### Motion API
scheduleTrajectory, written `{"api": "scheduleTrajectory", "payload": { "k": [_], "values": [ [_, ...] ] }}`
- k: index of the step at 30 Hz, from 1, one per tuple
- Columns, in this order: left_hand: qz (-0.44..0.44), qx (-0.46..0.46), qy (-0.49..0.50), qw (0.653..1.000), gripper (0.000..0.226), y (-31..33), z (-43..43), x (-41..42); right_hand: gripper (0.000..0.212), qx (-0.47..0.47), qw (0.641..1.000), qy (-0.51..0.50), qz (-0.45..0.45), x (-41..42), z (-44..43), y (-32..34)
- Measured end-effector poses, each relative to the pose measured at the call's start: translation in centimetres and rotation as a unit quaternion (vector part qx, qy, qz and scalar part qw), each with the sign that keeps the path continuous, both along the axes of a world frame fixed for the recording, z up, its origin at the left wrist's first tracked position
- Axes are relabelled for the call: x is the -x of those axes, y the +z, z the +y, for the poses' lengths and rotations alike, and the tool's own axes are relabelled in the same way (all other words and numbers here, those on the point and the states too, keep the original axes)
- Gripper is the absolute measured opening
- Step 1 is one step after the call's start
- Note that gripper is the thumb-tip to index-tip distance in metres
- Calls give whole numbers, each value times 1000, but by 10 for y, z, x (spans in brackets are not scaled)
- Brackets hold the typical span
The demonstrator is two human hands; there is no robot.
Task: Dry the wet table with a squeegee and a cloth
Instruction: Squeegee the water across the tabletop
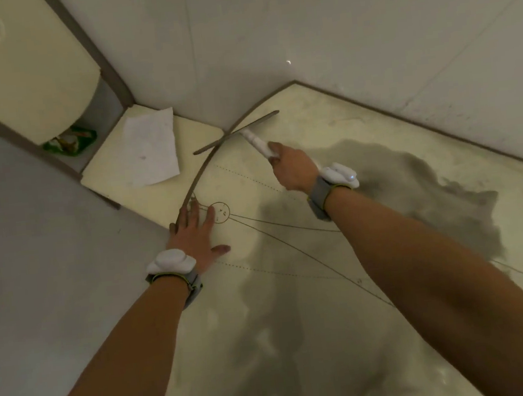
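Squeegee (255, 140): white handle and a long dark blade. The blade lies at the far end of the table (325, 110), close to the wall (301, 32) and across a curved dark line (205, 168) on the surface.
Wet patch (396, 177): a broad dark sheet of water to the right of the squeegee and behind the right forearm. More wet runs toward the near edge.
Cloth (151, 148): white, flat and rumpled, untouched on the pale corner surface left of the blade. Whether that surface belongs to the table cannot be told.
Step in hand: judged to be a squeegee stroke begun at the far edge.
Doing it well: keep the whole blade edge pressed to the surface. Tilt the handle back toward the body and draw in one steady pull, so water gathers ahead of the rubber. Overlap the passes, and leave the cloth for the residue.
Right hand (292, 168): fingers curled round the handle's near end, arm stretched far forward, wrist low.
Left hand (196, 233): flat on the table at its left edge, fingers spread and straight, holding nothing. It appears to brace the reach.
Wristbands (170, 262): grey straps with white units, one on each wrist.
Green packet (70, 142): lodged in the gap beyond the cloth.
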State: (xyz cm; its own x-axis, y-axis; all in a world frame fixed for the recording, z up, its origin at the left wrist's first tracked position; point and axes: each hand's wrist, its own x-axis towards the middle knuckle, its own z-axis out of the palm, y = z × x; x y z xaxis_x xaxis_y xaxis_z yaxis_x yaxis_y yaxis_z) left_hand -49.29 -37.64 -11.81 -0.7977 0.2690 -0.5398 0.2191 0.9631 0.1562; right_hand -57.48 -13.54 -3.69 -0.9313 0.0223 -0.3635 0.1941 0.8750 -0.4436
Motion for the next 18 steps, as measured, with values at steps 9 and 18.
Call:
{"api": "scheduleTrajectory", "payload": {
  "k": [9,18],
  "values": [
    [24,3,-17,1000,99,6,4,0,49,-37,999,-19,-2,-84,33,5],
    [-7,17,-35,999,119,11,41,24,45,8,997,-72,12,-60,61,36]
  ]
}}
